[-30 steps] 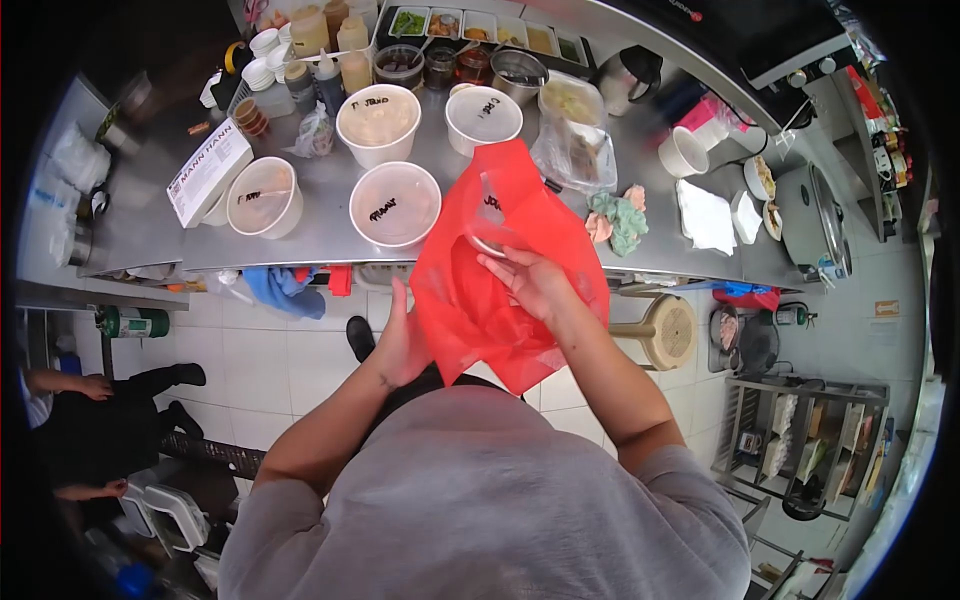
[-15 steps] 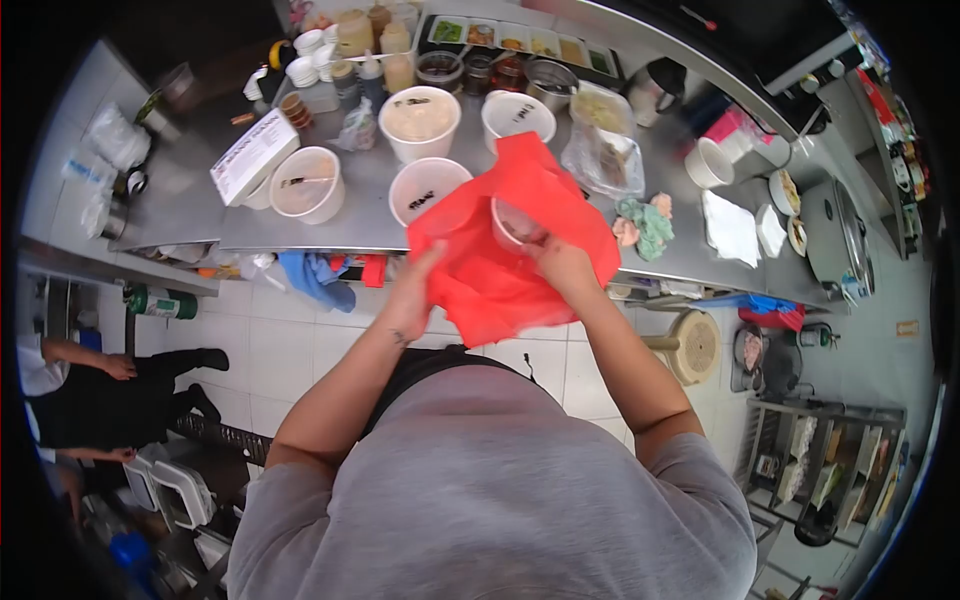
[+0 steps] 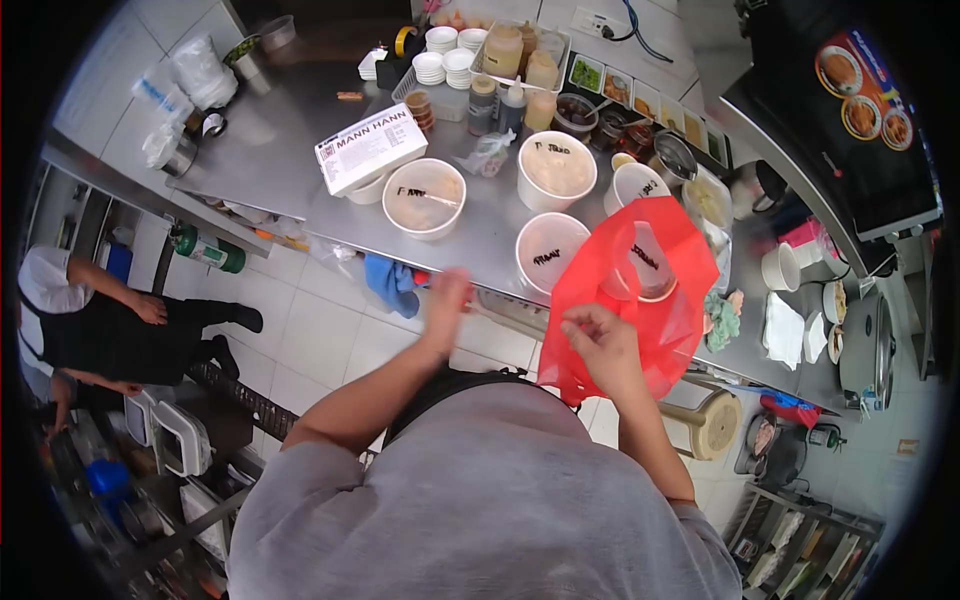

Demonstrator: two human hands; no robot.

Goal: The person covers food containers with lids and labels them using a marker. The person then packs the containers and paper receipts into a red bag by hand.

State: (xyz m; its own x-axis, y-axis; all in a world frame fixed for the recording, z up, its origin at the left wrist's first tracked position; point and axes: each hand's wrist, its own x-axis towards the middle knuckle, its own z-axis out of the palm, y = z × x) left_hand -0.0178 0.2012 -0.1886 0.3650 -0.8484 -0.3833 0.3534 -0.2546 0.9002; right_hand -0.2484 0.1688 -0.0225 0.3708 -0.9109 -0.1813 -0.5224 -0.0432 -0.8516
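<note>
A red bag (image 3: 690,245) lies at the counter's front edge, its lower part hanging over. Inside its opening sits a round lidded tub (image 3: 652,262) with black writing. My right hand (image 3: 605,345) is in front of the bag, thumb and fingertips pinched together; what they hold, if anything, is too small to tell. My left hand (image 3: 447,308), blurred by motion, is raised left of the bag, apart from it. Nearest to it on the counter are a tub with black writing (image 3: 551,254) and another lidded tub (image 3: 424,197).
Further lidded tubs (image 3: 557,168), a white box (image 3: 370,150), sauce bottles (image 3: 483,105) and stacked small cups (image 3: 442,40) stand on the steel counter (image 3: 300,170). A stool (image 3: 715,425) is below at right. Another person (image 3: 110,325) is at the left.
The view has swung left. The tub now rests in the bag at the counter edge. My left hand has come away from the bag, and my right hand has left the tub.
</note>
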